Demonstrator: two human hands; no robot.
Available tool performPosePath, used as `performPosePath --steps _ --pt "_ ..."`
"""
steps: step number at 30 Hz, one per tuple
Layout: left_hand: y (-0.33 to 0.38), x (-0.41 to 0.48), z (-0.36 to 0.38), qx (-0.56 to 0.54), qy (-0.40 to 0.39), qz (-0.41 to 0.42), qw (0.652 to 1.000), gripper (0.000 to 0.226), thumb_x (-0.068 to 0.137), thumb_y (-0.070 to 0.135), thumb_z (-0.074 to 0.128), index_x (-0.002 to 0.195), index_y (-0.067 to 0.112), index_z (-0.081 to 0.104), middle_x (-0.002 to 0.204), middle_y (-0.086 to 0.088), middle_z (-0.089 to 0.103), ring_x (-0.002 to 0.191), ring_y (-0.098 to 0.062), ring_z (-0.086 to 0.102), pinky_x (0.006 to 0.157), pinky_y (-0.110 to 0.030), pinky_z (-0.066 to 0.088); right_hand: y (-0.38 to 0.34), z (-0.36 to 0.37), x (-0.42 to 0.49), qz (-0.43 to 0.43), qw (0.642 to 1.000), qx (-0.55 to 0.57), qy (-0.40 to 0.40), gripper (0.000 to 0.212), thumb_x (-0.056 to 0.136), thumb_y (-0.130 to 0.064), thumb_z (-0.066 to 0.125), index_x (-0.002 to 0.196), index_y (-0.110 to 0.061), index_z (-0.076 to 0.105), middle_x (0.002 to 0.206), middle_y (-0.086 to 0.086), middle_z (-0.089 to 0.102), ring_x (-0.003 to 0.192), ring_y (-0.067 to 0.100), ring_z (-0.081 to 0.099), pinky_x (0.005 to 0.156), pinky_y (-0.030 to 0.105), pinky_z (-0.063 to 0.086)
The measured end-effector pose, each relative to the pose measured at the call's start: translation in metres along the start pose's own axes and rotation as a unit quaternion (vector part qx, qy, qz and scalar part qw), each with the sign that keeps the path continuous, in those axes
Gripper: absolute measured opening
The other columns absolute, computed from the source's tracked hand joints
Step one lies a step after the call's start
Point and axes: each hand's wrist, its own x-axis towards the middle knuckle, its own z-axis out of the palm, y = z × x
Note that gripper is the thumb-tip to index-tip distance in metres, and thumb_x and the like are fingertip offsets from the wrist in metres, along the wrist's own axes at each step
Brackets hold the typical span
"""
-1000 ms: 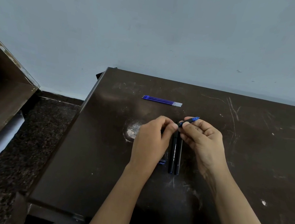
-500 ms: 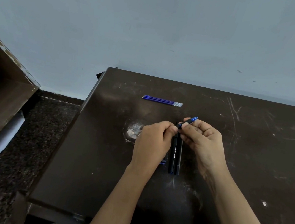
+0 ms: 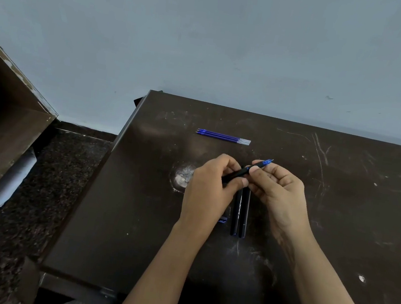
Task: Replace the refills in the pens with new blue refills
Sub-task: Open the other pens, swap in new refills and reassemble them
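Both hands hold one black pen (image 3: 238,173) with a blue tip above the dark table (image 3: 337,219). My left hand (image 3: 208,193) grips its black barrel. My right hand (image 3: 278,191) pinches the front section near the blue tip, which points up and to the right. Two more black pens (image 3: 240,212) lie side by side on the table under my hands, partly hidden. Three new blue refills (image 3: 222,136) lie together farther back, apart from both hands.
A small dark piece with a blue mark (image 3: 222,219) lies by my left wrist. A worn pale patch (image 3: 183,176) marks the table to the left. A brown wooden cabinet (image 3: 0,127) stands at the left, with speckled floor (image 3: 46,183) between it and the table.
The held pen's barrel now shows between my hands, and my left hand has shifted slightly left along it. The refills and the two lying pens have not moved.
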Motion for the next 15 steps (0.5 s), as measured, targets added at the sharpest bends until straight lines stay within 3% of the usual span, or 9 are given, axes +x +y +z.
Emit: performPosePath --steps 5,8,11,15 --pt "-0.0005 -0.0001 0.0021 0.043 -0.027 0.001 0.999 0.025 0.097 0.032 0.045 0.095 0.021 0.067 0.074 0.007 0.066 0.068 -0.005 0.059 0.058 -0.016 0.039 0.0004 -0.0005 0.0008 -0.005 1.0 -0.013 -0.001 0.01 0.085 -0.006 0.064 0.093 -0.006 0.07 0.076 0.006 0.07 0.077 0.017 0.066 0.081 0.034 0.052" --pt "-0.0013 0.0004 0.0021 0.039 -0.023 0.005 0.999 0.013 0.093 0.027 0.055 0.093 0.021 0.065 0.076 0.01 0.065 0.069 -0.003 0.059 0.061 -0.015 0.042 0.0015 -0.0009 0.0003 -0.003 1.0 -0.021 -0.002 0.009 0.085 -0.007 0.065 0.092 -0.007 0.07 0.077 0.008 0.069 0.078 0.019 0.064 0.081 0.035 0.052" --pt "-0.003 0.001 0.0029 0.007 -0.008 -0.006 1.0 0.007 0.088 0.027 0.062 0.093 0.022 0.062 0.087 0.008 0.067 0.082 -0.005 0.063 0.073 -0.022 0.051 0.0024 0.0006 0.0001 -0.004 1.0 -0.02 -0.001 0.008 0.084 -0.009 0.066 0.091 -0.008 0.07 0.074 0.005 0.067 0.075 0.017 0.062 0.08 0.033 0.052" --pt "-0.0021 -0.0007 0.0042 0.027 -0.056 0.011 0.998 0.021 0.097 0.029 0.045 0.103 0.018 0.062 0.086 0.005 0.066 0.079 -0.006 0.062 0.07 -0.026 0.051 0.0015 0.001 0.0006 -0.008 1.0 -0.02 0.0 0.005 0.085 -0.011 0.066 0.088 -0.008 0.069 0.066 -0.001 0.066 0.07 0.013 0.063 0.076 0.031 0.053"
